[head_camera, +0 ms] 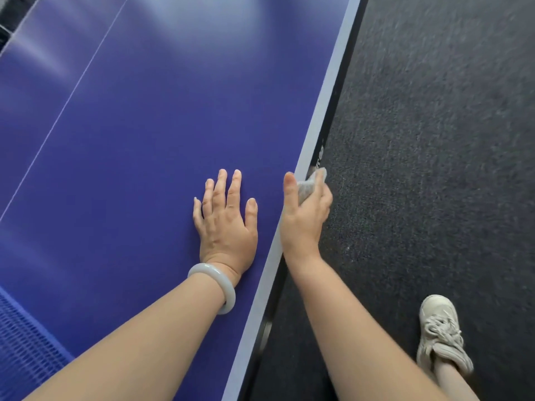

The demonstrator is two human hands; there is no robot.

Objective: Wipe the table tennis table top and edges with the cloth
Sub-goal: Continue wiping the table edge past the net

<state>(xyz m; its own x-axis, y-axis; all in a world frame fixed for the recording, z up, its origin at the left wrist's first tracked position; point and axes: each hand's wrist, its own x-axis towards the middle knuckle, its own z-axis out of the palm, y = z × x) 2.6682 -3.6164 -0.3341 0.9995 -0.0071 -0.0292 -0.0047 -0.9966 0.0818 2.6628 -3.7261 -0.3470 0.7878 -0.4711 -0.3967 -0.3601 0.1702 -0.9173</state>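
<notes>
The left hand (225,224) lies flat on the blue table tennis table (144,125), with its fingers straight. The right hand (305,218) grips a small grey cloth (311,185) and holds it against the table's right edge. White writing on that edge, just past the cloth, is too blurry to read.

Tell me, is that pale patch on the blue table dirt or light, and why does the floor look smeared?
Head view: the pale streaks on the far table look like reflected glare, not dirt; the carpet at upper right shows motion blur; the left hand and right hand are fairly sharp.
</notes>
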